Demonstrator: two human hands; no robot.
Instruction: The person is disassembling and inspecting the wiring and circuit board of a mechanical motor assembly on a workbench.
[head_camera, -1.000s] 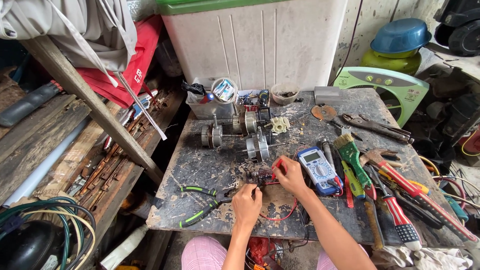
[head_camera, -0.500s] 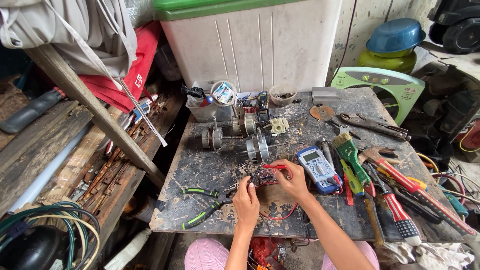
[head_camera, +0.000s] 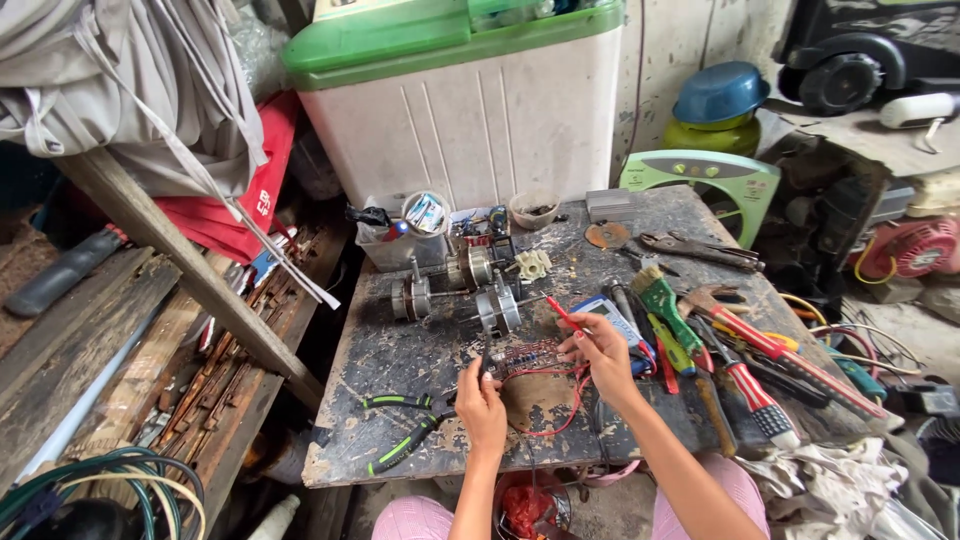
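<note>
My left hand (head_camera: 481, 402) pinches a thin black probe against a small circuit board (head_camera: 524, 358) lying on the scarred worktable (head_camera: 400, 350). A red probe (head_camera: 563, 313) is held in my right hand (head_camera: 598, 350), its tip just above the board's right end. Red leads (head_camera: 560, 405) loop across the table between my arms. A blue multimeter (head_camera: 612, 320) lies right behind my right hand. Small motor parts (head_camera: 455, 285) stand just beyond the board.
Green-handled pliers (head_camera: 405, 425) lie left of my left hand. Screwdrivers, a green brush (head_camera: 662, 300), a hammer (head_camera: 775, 350) and a wrench (head_camera: 700, 248) crowd the table's right side. A white and green washing machine (head_camera: 460, 90) stands behind. Planks and rusty tools fill the left.
My right hand has shifted right and lifted the red probe slightly. My left hand stays at the board. The camera has drifted a little.
</note>
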